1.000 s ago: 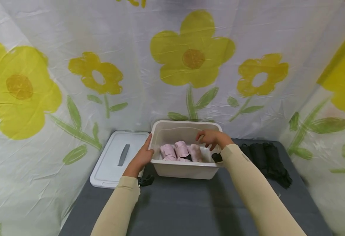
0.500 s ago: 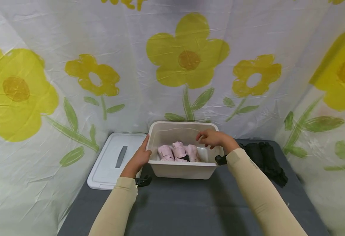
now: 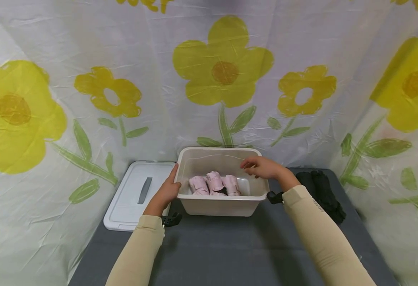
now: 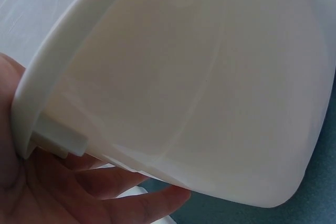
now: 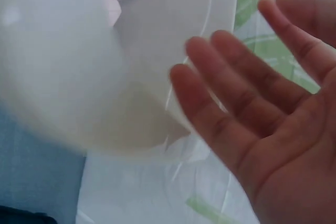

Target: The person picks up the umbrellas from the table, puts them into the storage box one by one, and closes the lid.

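Note:
A beige plastic storage bin (image 3: 219,206) stands at the back middle of the table, tilted slightly towards me. Three pink rolled cloth bundles (image 3: 215,181) lie side by side in its left and middle part, one showing a black patch. My left hand (image 3: 167,192) holds the bin's left rim; in the left wrist view its thumb side is at the rim and the fingers (image 4: 152,203) reach along the outer wall. Over the bin's right end hovers my right hand (image 3: 262,167), fingers loosely bent and spread, with nothing in them, as the right wrist view also shows.
A white lid (image 3: 134,210) with a grey handle (image 3: 145,190) lies left of the bin. Black rolled cloth bundles (image 3: 325,196) sit at the right, partly behind my right sleeve. Behind hangs a flower-print curtain (image 3: 194,127). Dark grey cloth covers the table (image 3: 216,246).
My right hand has drawn a little to the right, away from the pink bundles. My left hand stays on the rim. The whole head view has shifted slightly.

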A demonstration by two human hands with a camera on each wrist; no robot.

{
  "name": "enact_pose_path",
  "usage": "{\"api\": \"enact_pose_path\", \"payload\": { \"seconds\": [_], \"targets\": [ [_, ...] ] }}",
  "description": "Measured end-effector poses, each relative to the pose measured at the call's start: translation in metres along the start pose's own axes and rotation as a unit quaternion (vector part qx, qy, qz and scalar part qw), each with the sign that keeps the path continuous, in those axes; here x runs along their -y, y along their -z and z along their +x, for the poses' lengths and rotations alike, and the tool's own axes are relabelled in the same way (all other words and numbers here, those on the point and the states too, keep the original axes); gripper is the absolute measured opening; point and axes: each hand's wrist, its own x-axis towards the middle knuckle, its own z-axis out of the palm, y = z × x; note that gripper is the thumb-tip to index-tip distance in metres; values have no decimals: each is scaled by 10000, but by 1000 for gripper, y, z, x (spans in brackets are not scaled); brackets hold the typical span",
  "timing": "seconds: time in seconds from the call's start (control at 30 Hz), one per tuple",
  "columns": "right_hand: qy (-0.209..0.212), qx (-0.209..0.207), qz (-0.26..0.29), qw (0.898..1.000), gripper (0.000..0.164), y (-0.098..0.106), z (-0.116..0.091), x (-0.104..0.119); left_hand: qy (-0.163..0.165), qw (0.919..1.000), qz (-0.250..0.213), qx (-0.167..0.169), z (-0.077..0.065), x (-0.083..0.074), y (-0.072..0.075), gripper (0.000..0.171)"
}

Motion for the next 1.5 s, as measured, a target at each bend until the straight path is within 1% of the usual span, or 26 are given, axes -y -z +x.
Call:
{"api": "enact_pose_path", "payload": {
  "seconds": [0.17, 0.33, 0.53, 0.7, 0.9, 1.0, 1.17, 1.33, 1.43, 1.5],
  "targets": [
    [207, -447, 83, 9987, 31, 1, -7, -6, -5, 10000, 1, 26, 1, 1, 1, 81],
    [286, -884, 261, 9953, 28, 3, -14, -16, -22, 10000, 27, 34, 2, 2, 2, 80],
    [132, -1372, 482, 9893, 23, 4, -23, -28, 4, 10000, -12, 66, 2, 2, 2, 79],
    [24, -1641, 543, 9849, 27, 4, -29, -38, -17, 10000, -39, 55, 2, 1, 2, 79],
    [12, -1901, 611, 9799, 29, 4, -37, -51, -47, 10000, -71, 46, 1, 0, 1, 80],
    [-65, -1985, 582, 9783, 28, 2, -41, -60, -52, 9999, -82, 59, 0, -1, 0, 79],
    [-192, -2072, 604, 9762, 33, -2, -48, -75, -34, 9999, -96, 48, -1, -2, -1, 80],
    [-365, -2210, 444, 9736, 32, -7, -52, -88, -21, 9999, -67, 71, -1, -1, -2, 79],
    [-534, -2193, 384, 9734, 31, -10, -52, -98, -23, 10000, -59, 59, 0, 0, -2, 79],
    [-664, -2102, 345, 9748, 32, -13, -51, -106, -21, 10000, -83, 42, 1, 1, -3, 80]
  ]
}}
